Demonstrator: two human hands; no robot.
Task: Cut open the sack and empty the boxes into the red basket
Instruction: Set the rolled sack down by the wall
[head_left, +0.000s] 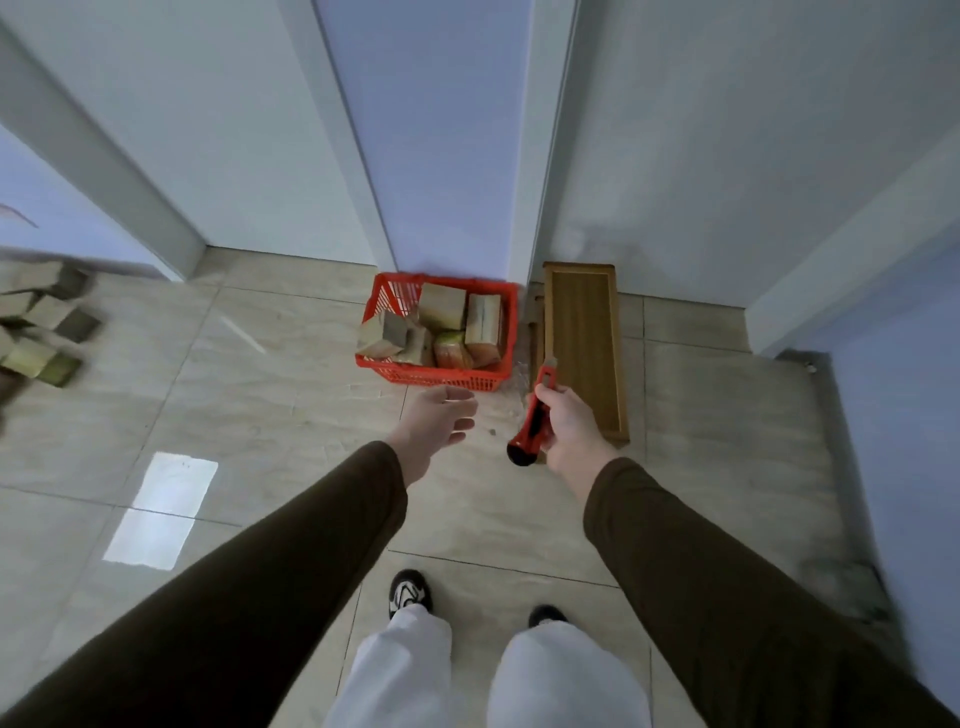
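The red basket (395, 299) stands on the tiled floor against the wall, with several brown cardboard boxes (441, 306) inside it. My right hand (569, 426) grips a red utility knife (535, 415), its tip pointing toward the basket's right corner. My left hand (434, 421) hovers just in front of the basket's near rim, empty, fingers loosely curled. More boxes (41, 322) lie blurred at the far left edge. No sack is visible.
A long wooden tray (584, 343) lies on the floor right of the basket. White door frames and walls rise behind. My feet (410, 592) stand on the tiles below. A bright light patch (161, 509) reflects at left.
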